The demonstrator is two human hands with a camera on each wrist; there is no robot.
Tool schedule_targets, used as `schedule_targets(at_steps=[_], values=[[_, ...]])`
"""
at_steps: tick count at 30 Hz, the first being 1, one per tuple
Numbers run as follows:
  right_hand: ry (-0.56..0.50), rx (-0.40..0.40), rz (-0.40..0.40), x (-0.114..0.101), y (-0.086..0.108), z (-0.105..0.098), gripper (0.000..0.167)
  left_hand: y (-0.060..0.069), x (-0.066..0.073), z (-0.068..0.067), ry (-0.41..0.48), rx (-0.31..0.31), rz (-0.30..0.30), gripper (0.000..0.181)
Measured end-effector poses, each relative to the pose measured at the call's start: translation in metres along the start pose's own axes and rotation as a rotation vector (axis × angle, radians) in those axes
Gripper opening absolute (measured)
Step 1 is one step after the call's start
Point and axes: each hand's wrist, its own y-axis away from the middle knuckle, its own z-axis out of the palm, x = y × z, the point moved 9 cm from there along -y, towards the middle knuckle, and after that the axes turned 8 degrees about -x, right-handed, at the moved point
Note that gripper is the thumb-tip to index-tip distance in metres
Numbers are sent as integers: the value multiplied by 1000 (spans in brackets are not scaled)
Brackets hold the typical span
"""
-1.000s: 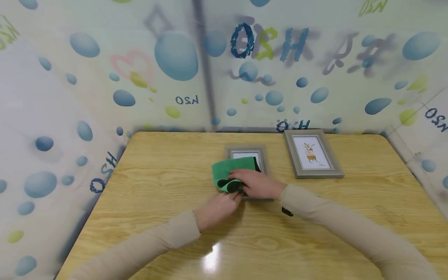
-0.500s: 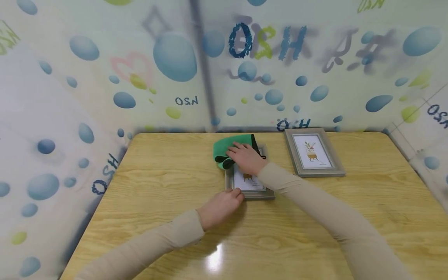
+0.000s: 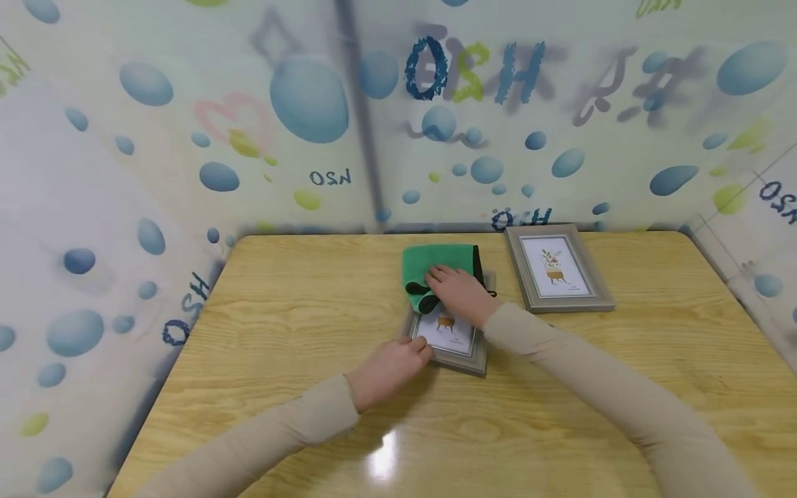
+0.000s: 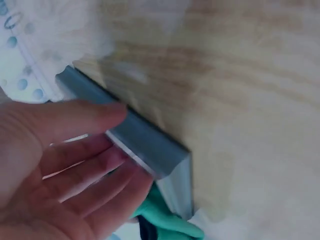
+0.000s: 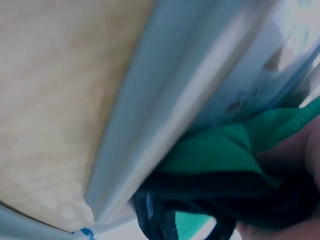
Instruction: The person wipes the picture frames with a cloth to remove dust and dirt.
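Observation:
A grey picture frame lies turned at a slight angle on the table, its print partly covered. My left hand grips its near left corner; in the left wrist view the thumb is on the outer side and the fingers reach over the inner edge. Over the frame's far part lies a folded green cloth with black edging, also seen in the right wrist view as a green cloth. My right hand holds this cloth against the frame, thumb and fingers pinching its folds. The upper part of the print is hidden.
A second grey picture frame with a plant print lies at the back right of the wooden table. Behind the table's far edge stands a wall patterned with blue and green spots.
My right hand has wiped the cloth from the frame's near part to its far part, then shifted right. The frame has turned slightly, its near right corner coming closer. My left hand stays at its corner.

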Motion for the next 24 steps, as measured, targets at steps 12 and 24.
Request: schedule_targets(at_steps=[12,24], values=[[-78,126,-208,-36,29,-9,52,9,8,-2,-197,68,83,22],[-25,28,-3,7,-3,-10,55,3,8,0,-115,32,62,22]])
